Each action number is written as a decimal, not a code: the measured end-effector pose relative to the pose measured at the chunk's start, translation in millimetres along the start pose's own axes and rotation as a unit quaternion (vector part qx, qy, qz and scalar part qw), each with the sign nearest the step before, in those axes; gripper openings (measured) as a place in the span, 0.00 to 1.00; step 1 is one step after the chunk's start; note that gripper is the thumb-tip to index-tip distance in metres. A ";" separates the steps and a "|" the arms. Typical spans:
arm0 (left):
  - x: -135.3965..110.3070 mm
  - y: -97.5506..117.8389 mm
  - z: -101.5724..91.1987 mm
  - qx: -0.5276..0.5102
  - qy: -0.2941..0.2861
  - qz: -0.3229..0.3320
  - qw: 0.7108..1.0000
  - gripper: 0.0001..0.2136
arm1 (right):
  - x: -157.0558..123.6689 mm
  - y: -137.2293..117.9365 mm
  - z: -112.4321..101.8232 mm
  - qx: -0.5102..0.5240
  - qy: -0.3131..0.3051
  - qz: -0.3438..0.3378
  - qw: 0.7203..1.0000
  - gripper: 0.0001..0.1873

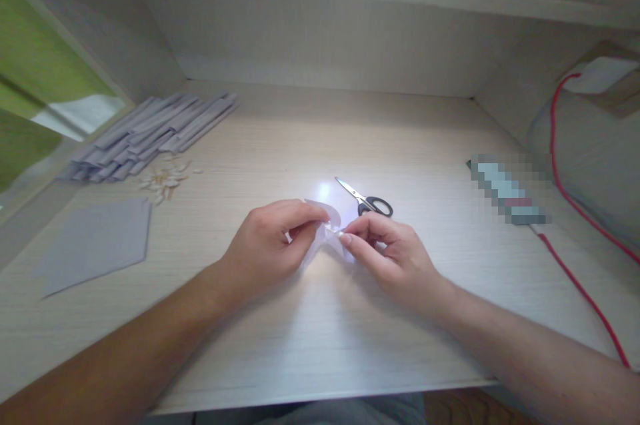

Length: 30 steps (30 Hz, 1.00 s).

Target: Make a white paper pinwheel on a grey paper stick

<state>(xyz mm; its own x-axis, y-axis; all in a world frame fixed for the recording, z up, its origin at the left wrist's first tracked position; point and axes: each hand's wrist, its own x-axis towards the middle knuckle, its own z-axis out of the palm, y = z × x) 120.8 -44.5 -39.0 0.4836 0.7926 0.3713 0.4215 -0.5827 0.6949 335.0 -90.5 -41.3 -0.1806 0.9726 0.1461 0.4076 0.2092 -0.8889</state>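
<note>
White paper point(334, 217) held between both hands point(273, 236) point(393, 248)

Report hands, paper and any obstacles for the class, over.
Left hand pinching white paper. Right hand pinching a small white piece, unidentifiable. Paper bent, between the hands. Scissors just beyond right hand, perhaps in the way.

Thin, smooth, paper-like material point(316, 250) shows at mid-frame, beside scissors point(358, 196) with shiny metal blades and dark plastic-looking handles. The pale tabletop point(270, 145) has a smooth wood-grain finish with a slight sheen; matt, papery folded strips point(155, 128) and smooth flat sheets point(100, 238) occupy the left.
</note>
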 end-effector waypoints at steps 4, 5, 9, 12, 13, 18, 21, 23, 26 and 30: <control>-0.1 1.2 0.2 -0.005 0.000 -0.009 1.000 0.13 | -0.6 -0.6 0.1 -0.010 -0.006 -0.003 1.000 0.08; -0.1 1.4 0.3 -0.008 0.000 -0.011 1.000 0.12 | -0.6 -0.8 0.2 -0.010 -0.006 -0.003 1.000 0.08; 0.1 3.0 -0.2 -0.027 -0.013 -0.019 0.999 0.11 | 0.2 -1.4 0.2 -0.009 -0.006 0.000 1.000 0.09; 0.8 4.7 -1.4 -0.034 -0.022 -0.029 0.999 0.10 | 0.9 -1.6 0.0 -0.004 -0.008 -0.004 1.000 0.09; 1.0 5.0 -1.8 -0.035 -0.022 -0.032 0.999 0.10 | 1.0 -1.5 0.0 -0.005 -0.007 -0.006 1.000 0.09; 0.7 3.6 -2.2 -0.044 -0.004 -0.053 0.998 0.12 | 0.5 -1.3 0.3 -0.006 -0.009 -0.006 1.000 0.08; 0.1 2.9 -1.8 -0.047 -0.003 -0.067 0.997 0.12 | -0.1 -1.0 -0.2 -0.009 -0.008 -0.004 1.000 0.08; 0.0 3.2 -1.4 -0.048 -0.003 -0.073 0.996 0.12 | -0.4 -0.6 -0.7 -0.014 -0.005 -0.008 1.000 0.08; 0.2 4.3 -0.7 -0.064 -0.012 -0.089 0.994 0.11 | -0.9 -0.5 -1.3 -0.016 -0.006 -0.010 1.000 0.07; 0.9 5.3 0.1 -0.098 -0.018 -0.112 0.989 0.10 | -1.4 -0.6 -1.0 -0.013 -0.009 -0.005 1.000 0.08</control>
<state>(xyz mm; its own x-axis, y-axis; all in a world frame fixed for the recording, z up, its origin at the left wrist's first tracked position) 123.6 -46.9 -35.0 0.4243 0.8884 0.1751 0.3653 -0.3449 0.8647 335.9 -91.9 -40.5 -0.2009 0.9684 0.1478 0.4283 0.2226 -0.8758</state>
